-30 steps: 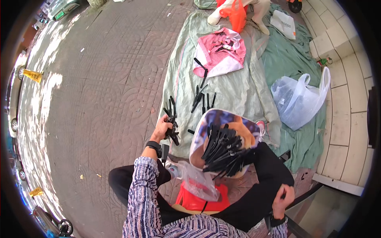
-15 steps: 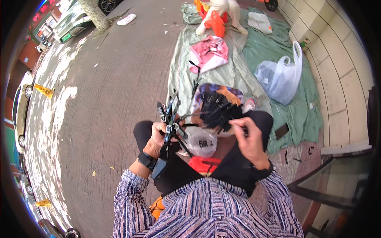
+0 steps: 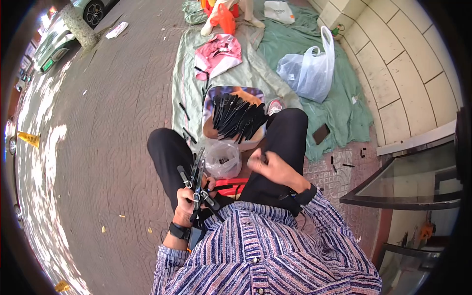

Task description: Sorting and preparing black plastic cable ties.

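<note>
My left hand (image 3: 186, 200) is closed round a bunch of black strips with silver metal clips (image 3: 197, 183), which fan upward out of the fist. My right hand (image 3: 276, 171) hovers by my right knee with its fingers curled in. A small dark patch shows between them, too small to name. Beyond my hands a picture-printed box (image 3: 208, 110) holds a heap of similar black strips (image 3: 237, 117). Between my legs sits a clear plastic bag (image 3: 222, 161), with something red (image 3: 231, 186) below it.
A few loose black pieces (image 3: 184, 111) lie on the pale green sheet beside the box. To the right are a phone (image 3: 321, 133), a white plastic bag (image 3: 314, 81) and a metal-framed glass panel (image 3: 403, 179). Farther off lie a pink cloth (image 3: 216, 56) and another person's legs (image 3: 250, 14).
My left hand has come lower and closer to my body with its bunch of strips. My right hand has drawn back from the box, whose heap now shows whole. The view has shifted.
</note>
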The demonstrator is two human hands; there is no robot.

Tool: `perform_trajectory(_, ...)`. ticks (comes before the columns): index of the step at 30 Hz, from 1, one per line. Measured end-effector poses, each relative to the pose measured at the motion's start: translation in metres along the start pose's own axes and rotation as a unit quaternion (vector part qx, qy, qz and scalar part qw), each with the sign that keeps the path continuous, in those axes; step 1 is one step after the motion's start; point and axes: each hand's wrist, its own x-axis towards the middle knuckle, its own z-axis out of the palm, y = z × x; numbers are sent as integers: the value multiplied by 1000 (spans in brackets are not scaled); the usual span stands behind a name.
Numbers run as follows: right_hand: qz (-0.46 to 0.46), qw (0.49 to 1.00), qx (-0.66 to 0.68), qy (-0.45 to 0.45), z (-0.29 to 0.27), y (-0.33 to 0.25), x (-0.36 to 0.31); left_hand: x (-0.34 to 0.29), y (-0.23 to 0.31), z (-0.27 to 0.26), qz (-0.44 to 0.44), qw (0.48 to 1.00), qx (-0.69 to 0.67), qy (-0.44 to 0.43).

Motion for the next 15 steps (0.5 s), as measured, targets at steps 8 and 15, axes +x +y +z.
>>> perform_trajectory(8, 215, 826, 478, 206, -31, 72, 108, 7, -2, -5, 2, 1000, 1, -12)
perform_trajectory(15, 231, 854, 380, 269, -13, 111, 163, 8, -4, -4, 7, 1000, -23, 2)
